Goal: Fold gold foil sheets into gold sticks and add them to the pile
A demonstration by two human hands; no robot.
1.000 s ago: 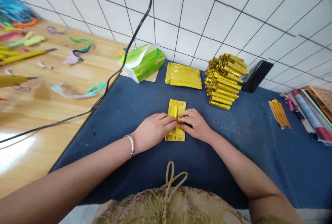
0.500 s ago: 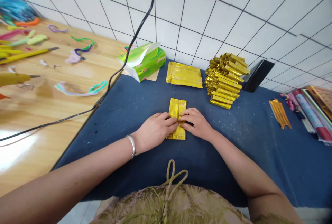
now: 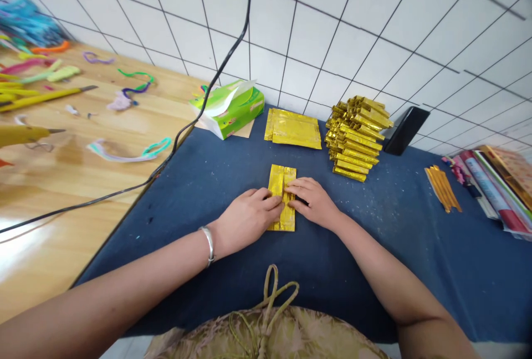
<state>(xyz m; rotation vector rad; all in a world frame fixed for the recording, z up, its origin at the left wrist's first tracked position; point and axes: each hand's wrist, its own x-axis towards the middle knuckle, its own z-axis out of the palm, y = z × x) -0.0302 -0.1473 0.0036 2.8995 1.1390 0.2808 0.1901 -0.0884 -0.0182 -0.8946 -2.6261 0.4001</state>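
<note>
A sheet of gold foil paper (image 3: 283,176), folded inward from both sides with a seam down its middle, lies flat on the dark blue cloth before me. My left hand (image 3: 253,209) has its fingers together on the left flap, close to the seam, and hides part of that edge. On the right flap, my right hand (image 3: 313,201) presses its fingertips, thumb below and fingers above, holding the fold. Behind the sheet lies a small stack of flat gold foil papers (image 3: 296,128). A tall pile of folded gold strips (image 3: 355,143) stands right of that stack.
A green tissue pack (image 3: 239,109) and a dark phone (image 3: 406,131) stand near the tiled wall. A black cable (image 3: 220,65) crosses the view to the wooden table (image 3: 124,181), which holds pipe cleaners and yellow glue guns. Orange-gold strips (image 3: 443,188) and books (image 3: 499,193) lie at right.
The view has tilted slightly, so everything sits a little lower. Both hands stay on the folded gold foil paper, with the fingers barely shifted along the seam.
</note>
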